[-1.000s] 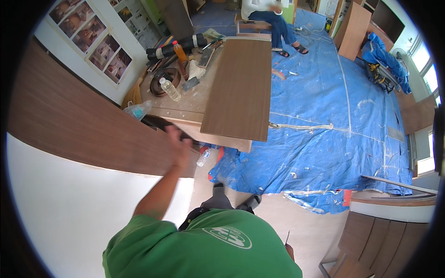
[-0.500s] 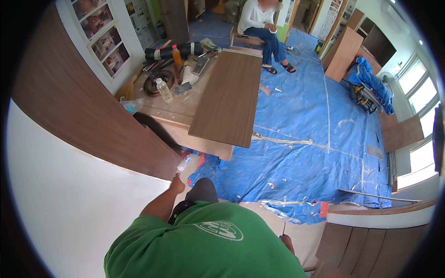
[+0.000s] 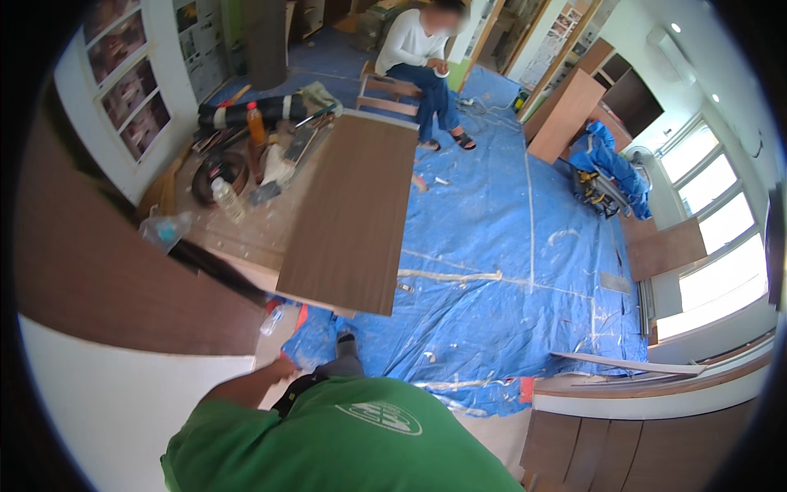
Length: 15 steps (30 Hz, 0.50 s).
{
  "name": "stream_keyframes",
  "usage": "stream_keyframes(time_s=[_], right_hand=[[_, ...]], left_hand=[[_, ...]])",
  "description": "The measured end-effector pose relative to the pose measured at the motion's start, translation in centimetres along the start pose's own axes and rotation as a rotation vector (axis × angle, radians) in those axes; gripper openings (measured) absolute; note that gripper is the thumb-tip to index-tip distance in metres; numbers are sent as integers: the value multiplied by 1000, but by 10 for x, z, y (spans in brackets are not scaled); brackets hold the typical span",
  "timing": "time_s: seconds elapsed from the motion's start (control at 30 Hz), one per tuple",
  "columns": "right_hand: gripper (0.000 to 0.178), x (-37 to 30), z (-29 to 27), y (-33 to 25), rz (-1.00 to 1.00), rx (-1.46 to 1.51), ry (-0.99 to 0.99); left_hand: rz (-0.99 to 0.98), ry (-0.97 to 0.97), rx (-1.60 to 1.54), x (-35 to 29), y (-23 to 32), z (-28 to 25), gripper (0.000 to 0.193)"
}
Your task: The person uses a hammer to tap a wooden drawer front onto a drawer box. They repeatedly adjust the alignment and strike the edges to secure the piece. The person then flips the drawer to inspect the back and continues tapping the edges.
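My left hand (image 3: 284, 366) is low beside my left leg, near the white wall's corner. It is small and blurred, so its fingers do not show clearly. Just beyond it, a clear plastic bottle (image 3: 273, 320) lies on the floor by the foot of the brown wall panel (image 3: 156, 295). My right hand is out of view, hidden beyond my green shirt. Ahead of me, a long brown wood-grain board (image 3: 348, 205) rests across the right side of a low work platform (image 3: 215, 232). My shoe (image 3: 346, 338) is on the blue sheet.
Blue plastic sheeting (image 3: 484, 238) covers the floor. A water bottle (image 3: 227, 199), an orange drink bottle (image 3: 256, 123) and tools crowd the platform. A seated person (image 3: 416, 70) in white holds something small. Brown panels (image 3: 623, 447) lie at lower right; a long strip (image 3: 627, 363) lies above them.
I have stepped forward, and my shoe now shows on the sheet. My left hand has moved away from the panel's lower corner. My right hand, earlier holding a thin rod-like tool, has left view.
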State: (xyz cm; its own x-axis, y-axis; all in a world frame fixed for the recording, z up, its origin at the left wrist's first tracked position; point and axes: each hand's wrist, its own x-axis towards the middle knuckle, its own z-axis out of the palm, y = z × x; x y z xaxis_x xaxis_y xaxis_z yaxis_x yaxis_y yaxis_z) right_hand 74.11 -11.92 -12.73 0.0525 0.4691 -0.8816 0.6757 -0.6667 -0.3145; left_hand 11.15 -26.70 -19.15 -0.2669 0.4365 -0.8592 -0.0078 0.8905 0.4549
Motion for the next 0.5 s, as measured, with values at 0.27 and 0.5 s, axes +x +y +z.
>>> stream_keyframes(time_s=[0.27, 0.5], right_hand=[[27, -11, -52, -63, 85, -90, 32], [30, 22, -116, -109, -17, -347, -17]], left_hand=[[-336, -453, -792, -13, -32, 36, 41], [-373, -410, -1011, -9, -46, 67, 44]])
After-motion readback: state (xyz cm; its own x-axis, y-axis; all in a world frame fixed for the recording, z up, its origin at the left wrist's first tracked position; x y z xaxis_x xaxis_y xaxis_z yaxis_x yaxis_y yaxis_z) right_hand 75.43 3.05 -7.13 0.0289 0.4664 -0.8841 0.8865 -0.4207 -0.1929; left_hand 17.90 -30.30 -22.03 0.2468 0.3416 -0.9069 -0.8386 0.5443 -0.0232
